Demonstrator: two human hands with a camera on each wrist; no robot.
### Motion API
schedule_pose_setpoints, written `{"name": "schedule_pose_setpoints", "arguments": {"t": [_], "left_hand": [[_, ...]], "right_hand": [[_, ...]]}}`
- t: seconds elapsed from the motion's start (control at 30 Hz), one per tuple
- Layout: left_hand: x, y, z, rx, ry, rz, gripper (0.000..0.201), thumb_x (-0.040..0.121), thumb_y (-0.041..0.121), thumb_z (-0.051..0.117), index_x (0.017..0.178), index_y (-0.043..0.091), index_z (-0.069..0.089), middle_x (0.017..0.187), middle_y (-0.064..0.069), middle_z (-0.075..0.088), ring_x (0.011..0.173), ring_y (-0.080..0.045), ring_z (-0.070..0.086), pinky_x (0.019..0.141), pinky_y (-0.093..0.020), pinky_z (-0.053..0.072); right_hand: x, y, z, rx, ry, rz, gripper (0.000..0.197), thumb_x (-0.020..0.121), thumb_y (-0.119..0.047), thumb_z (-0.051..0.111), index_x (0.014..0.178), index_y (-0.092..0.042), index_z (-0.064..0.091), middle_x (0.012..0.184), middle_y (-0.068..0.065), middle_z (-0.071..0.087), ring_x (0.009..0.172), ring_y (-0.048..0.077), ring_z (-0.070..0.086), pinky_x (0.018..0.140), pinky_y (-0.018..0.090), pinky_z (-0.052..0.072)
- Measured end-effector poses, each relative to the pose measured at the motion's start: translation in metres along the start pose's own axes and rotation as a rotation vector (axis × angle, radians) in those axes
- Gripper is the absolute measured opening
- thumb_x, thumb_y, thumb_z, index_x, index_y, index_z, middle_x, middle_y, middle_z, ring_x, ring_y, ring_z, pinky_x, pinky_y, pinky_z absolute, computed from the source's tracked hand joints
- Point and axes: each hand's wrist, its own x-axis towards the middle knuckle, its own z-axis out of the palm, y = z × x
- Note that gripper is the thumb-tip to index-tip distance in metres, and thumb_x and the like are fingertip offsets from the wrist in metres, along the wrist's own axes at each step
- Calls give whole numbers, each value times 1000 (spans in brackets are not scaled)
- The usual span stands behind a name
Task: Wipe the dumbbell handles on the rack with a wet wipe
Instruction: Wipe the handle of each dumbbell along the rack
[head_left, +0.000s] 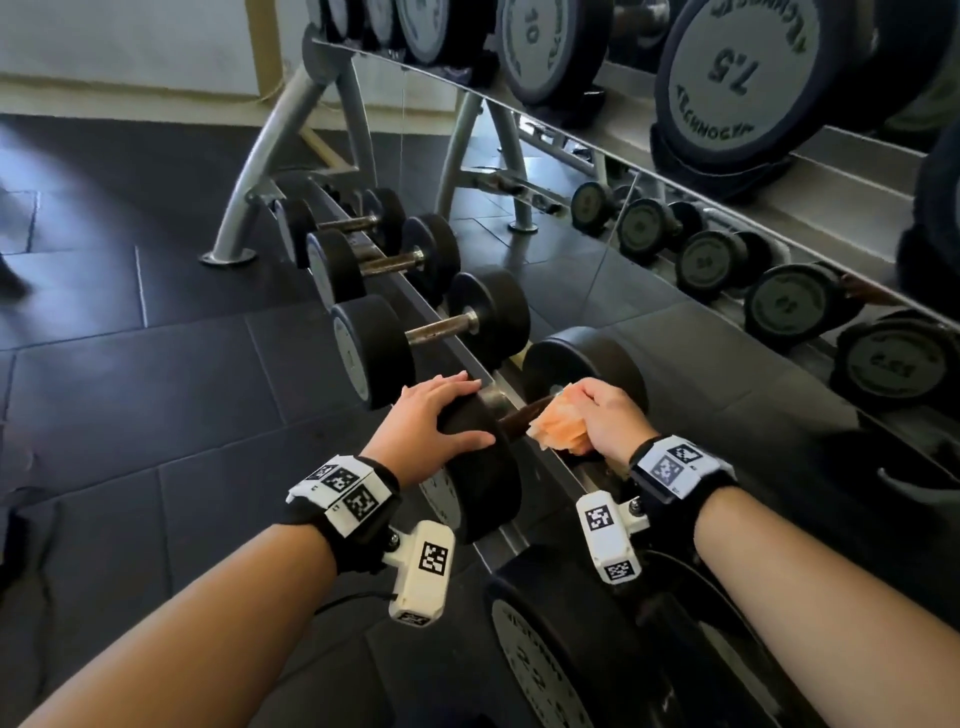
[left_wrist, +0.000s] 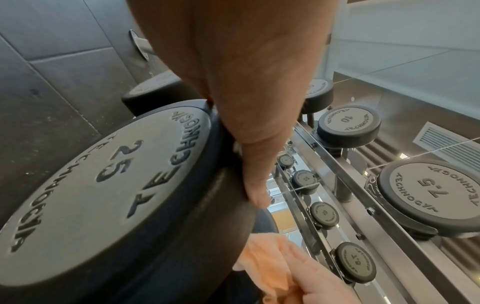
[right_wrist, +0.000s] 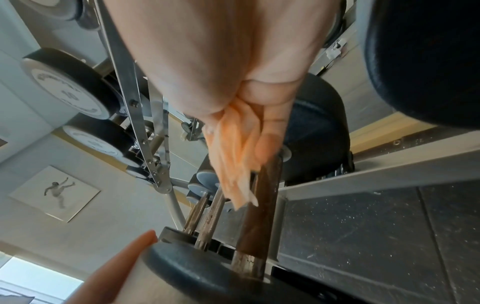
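Gripping crumpled orange wipe (head_left: 558, 423) (on metal handle (head_left: 519, 418)): right hand (head_left: 608, 415); left hand (head_left: 441, 410) flat on rubber dumbbell head (head_left: 478, 467).

Matt rubber dumbbell head (left_wrist: 103, 185), rusty metal handle (right_wrist: 259, 216), soft crumpled wipe (head_left: 558, 423)

Left hand (head_left: 439, 415): we rest it on the near dumbbell's left head (head_left: 480, 467).
Right hand (head_left: 608, 418): we hold the wipe (head_left: 558, 423) on its handle (head_left: 519, 418).
Beyond: more dumbbells (head_left: 415, 332) along the rack (head_left: 550, 467).
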Motion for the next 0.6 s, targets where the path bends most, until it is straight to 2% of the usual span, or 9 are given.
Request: {"name": "schedule_pose_setpoints", "arguments": {"t": [0.07,0.13,0.17,0.23,0.33,0.43,0.5,0.6], "left_hand": [[1,-1,0,-1,-6,-8,73,79,52,73,144,37,43,156,12,34,148,-14,19,122,-41,7],[2,0,1,-12,0,-11,73,79,51,73,144,36,42,156,12,33,148,-12,18,122,-40,3],[1,0,1,-18,4,-10,73,79,51,73,144,36,42,156,13,32,148,-11,17,121,-39,0],[0,1,2,-24,11,-4,73,79,51,72,144,36,41,156,13,32,148,-10,16,118,-36,-2],[-2,2,1,-28,10,-6,73,80,50,72,145,35,41,156,12,32,148,-10,16,120,-39,-1],[-2,2,0,-28,6,-7,72,81,50,72,145,35,41,157,13,31,148,-9,16,120,-39,-2],[-2,2,0,-39,2,-10,72,81,49,72,144,36,41,156,14,31,148,-9,15,120,-39,-3],[-1,1,-1,-52,-9,-18,71,81,49,72,144,36,42,156,15,31,148,-10,16,123,-43,1]], "right_hand": [[8,-3,7,47,-24,15,21,102,-30,45,90,-25,63,83,-2,66,75,14,62,64,28,47],[14,-6,13,129,-21,60,15,100,-36,49,104,-24,55,94,3,65,82,17,62,68,29,46],[16,-6,16,161,-15,69,19,97,-38,52,108,-23,48,97,5,64,83,17,61,70,31,46],[19,-5,21,191,-9,46,28,89,-37,61,104,-23,41,90,1,62,79,13,60,68,29,43],[21,-6,24,79,42,-24,29,81,-45,71,89,-25,51,81,-4,63,76,12,60,64,27,42],[28,-7,23,-18,118,-139,17,81,-33,77,77,-26,62,77,-8,65,76,11,62,63,20,43],[33,-9,21,-101,152,-214,16,82,-29,77,74,-28,63,76,-11,65,77,8,63,61,17,42],[42,-13,19,-232,148,-282,14,84,-31,75,76,-27,64,76,-10,66,76,8,63,62,19,44]]}}
